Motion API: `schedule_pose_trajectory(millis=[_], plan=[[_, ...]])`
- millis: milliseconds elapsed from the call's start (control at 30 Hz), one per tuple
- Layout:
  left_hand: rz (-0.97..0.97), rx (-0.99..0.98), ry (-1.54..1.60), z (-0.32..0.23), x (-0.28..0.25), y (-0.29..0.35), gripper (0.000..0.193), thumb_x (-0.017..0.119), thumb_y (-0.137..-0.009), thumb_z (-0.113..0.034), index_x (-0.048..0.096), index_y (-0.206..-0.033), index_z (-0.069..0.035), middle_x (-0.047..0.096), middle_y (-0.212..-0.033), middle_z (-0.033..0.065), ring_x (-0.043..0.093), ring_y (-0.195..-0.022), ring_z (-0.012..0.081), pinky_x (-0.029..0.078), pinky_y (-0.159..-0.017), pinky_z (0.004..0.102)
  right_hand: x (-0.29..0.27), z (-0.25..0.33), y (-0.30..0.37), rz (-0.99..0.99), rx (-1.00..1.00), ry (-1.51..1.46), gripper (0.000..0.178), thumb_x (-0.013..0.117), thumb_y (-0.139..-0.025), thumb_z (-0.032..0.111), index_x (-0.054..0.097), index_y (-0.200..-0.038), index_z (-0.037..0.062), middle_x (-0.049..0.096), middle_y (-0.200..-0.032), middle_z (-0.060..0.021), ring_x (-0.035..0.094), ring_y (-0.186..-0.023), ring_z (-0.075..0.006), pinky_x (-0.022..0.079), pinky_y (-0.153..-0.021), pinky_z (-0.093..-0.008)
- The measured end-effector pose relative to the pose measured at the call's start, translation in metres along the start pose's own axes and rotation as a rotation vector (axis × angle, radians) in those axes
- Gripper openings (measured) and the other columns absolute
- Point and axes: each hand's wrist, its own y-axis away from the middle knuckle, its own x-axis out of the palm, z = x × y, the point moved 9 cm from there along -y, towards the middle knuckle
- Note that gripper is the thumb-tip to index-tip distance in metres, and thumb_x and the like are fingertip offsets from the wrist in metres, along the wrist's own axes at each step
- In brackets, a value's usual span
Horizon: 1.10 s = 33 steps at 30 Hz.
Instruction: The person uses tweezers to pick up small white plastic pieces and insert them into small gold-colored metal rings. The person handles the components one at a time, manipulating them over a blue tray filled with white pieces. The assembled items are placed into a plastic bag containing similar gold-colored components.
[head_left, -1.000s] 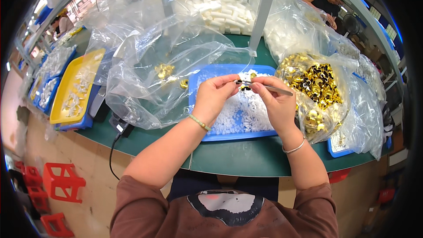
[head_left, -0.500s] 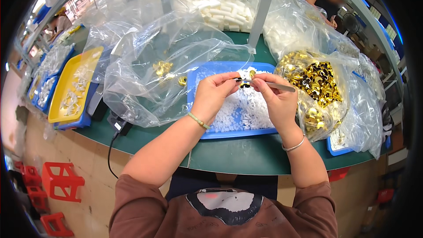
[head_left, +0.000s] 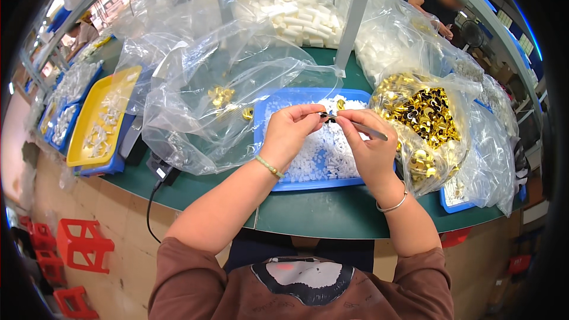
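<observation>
My left hand (head_left: 289, 136) is closed in a pinch over the blue tray (head_left: 314, 186). Between its fingertips is something too small to make out. In my right hand (head_left: 373, 145) is a pair of metal tweezers (head_left: 372, 132), held between thumb and fingers, its tip meeting the left fingertips. Many small white plastic pieces (head_left: 338, 163) lie spread in the tray beneath both hands. A shiny gold piece (head_left: 341, 105) sits among them, just beyond my fingers. Some dark and gold bits show between the hands, partly covered by them.
Right of the tray stands an open plastic bag of gold pieces (head_left: 437, 112). A large clear bag (head_left: 189, 124) sprawls on the left, near a yellow tray (head_left: 98, 148) of white parts. White foam-like cylinders (head_left: 305, 24) fill a bag behind. A metal post (head_left: 354, 21) rises behind the tray.
Both hands have moved slightly, staying together over the tray. The tweezers have shifted a little down and left, and now tilt more steeply. The left pinch remains closed.
</observation>
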Motion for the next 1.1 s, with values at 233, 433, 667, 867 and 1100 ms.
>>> schedule_pose_trajectory(millis=[233,433,667,867,1100], plan=[[0.0,-0.001,0.001,0.001,0.0,-0.001,0.023,0.06,-0.092,-0.005,0.066,-0.112,0.005,0.068,-0.106,0.012,0.066,-0.096,0.0146,0.053,-0.089,0.0233,-0.002,-0.001,0.0,-0.006,0.034,-0.038,0.008,0.071,-0.084,0.001,0.07,-0.091,-0.0027,0.069,-0.086,-0.0113,0.07,-0.075,-0.0184,0.057,-0.067,-0.0261],[0.005,0.011,-0.003,0.0,-0.001,-0.001,0.023,0.06,-0.092,-0.005,0.066,-0.111,0.005,0.068,-0.107,0.0122,0.066,-0.098,0.0152,0.053,-0.09,0.0236,-0.001,0.0,0.0,0.009,0.047,-0.048,0.009,0.071,-0.084,0.002,0.07,-0.092,-0.0035,0.069,-0.086,-0.0104,0.069,-0.075,-0.0167,0.057,-0.068,-0.0255],[0.024,0.014,0.004,0.0,0.001,-0.001,0.022,0.06,-0.092,-0.005,0.067,-0.111,0.004,0.069,-0.106,0.0118,0.066,-0.098,0.0151,0.053,-0.09,0.0237,-0.001,-0.006,0.0,0.015,0.109,-0.07,0.009,0.071,-0.085,0.002,0.07,-0.092,-0.004,0.07,-0.085,-0.0101,0.069,-0.075,-0.0162,0.056,-0.069,-0.0256],[0.011,0.011,-0.025,0.0,0.0,0.0,0.022,0.062,-0.091,-0.006,0.067,-0.11,0.004,0.069,-0.105,0.0108,0.066,-0.093,0.0139,0.053,-0.087,0.0234,0.004,0.005,0.001,0.024,-0.058,0.003,0.009,0.072,-0.082,0.001,0.07,-0.09,-0.0008,0.069,-0.085,-0.0118,0.069,-0.073,-0.0209,0.055,-0.065,-0.0276],[0.037,0.019,-0.062,-0.002,0.004,0.0,0.022,0.061,-0.09,-0.006,0.067,-0.109,0.004,0.069,-0.103,0.0101,0.065,-0.091,0.0135,0.053,-0.086,0.0237,0.007,0.02,0.004,0.012,-0.219,0.145,0.011,0.073,-0.08,0.001,0.069,-0.09,0.0022,0.067,-0.081,-0.011,0.065,-0.067,-0.0256,0.051,-0.058,-0.0318]])
